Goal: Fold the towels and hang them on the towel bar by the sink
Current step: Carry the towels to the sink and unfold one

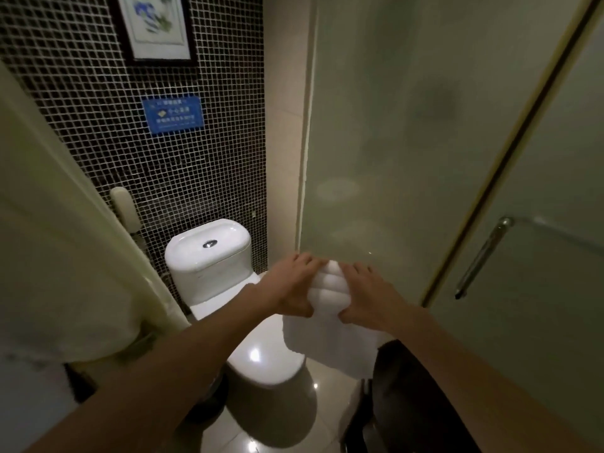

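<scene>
Forearms: both bare, reaching forward.
Left hand (291, 286): grips the towel's left edge.
Right hand (366, 295): grips its right edge.
Towel (330, 325): white, bunched between both hands, lower part hanging beside the toilet (209, 256).

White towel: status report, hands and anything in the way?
Grip on white towel by left hand and right hand; top bunched, rest hanging. Under it the toilet; behind, frosted glass panel.

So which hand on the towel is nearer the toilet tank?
The left hand, gripping the towel on the toilet tank side; the right hand grips it on the frosted glass side.
</scene>
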`<control>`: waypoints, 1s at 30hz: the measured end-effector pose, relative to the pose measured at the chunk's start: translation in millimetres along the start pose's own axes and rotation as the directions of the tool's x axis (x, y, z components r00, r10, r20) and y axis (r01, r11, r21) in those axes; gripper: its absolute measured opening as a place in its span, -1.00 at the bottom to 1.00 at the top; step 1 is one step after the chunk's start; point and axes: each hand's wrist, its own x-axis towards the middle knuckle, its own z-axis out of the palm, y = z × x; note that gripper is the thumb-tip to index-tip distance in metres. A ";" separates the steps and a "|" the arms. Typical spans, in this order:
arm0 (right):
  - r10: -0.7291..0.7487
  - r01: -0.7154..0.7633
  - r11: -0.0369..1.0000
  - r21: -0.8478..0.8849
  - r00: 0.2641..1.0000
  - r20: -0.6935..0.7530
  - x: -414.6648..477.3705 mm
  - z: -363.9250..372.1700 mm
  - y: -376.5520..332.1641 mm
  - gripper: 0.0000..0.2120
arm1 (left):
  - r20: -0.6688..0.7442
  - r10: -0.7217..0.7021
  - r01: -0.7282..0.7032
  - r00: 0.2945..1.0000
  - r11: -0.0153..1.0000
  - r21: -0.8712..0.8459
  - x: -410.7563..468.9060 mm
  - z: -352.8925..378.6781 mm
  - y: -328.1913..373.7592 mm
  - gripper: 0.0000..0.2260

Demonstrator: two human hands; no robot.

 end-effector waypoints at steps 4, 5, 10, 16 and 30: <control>-0.138 0.137 0.990 0.017 0.990 0.042 27.6 13.1 -3.5 -0.16 | -0.007 -0.120 0.120 0.993 0.993 0.002 -10.0 9.2 -16.8 -0.13; -0.174 0.174 0.985 0.009 0.983 0.054 34.8 16.4 -3.4 -0.16 | -0.006 -0.159 0.159 0.987 0.987 -0.003 -12.3 12.5 -19.8 -0.12; -0.371 0.374 0.927 -0.005 0.921 0.120 71.3 31.3 -3.5 -0.19 | -0.012 -0.368 0.368 0.930 0.929 0.033 -22.8 27.4 -24.7 -0.10; -0.620 0.626 0.779 0.027 0.765 0.173 98.3 41.3 -23.5 -0.16 | -0.057 -0.594 0.597 0.802 0.802 0.035 -59.8 33.8 -14.6 -0.11; -0.957 0.954 0.237 0.184 0.196 0.216 34.1 87.6 -203.8 -0.15 | -0.154 -0.947 0.958 0.282 0.287 -0.007 -266.3 37.6 48.3 -0.13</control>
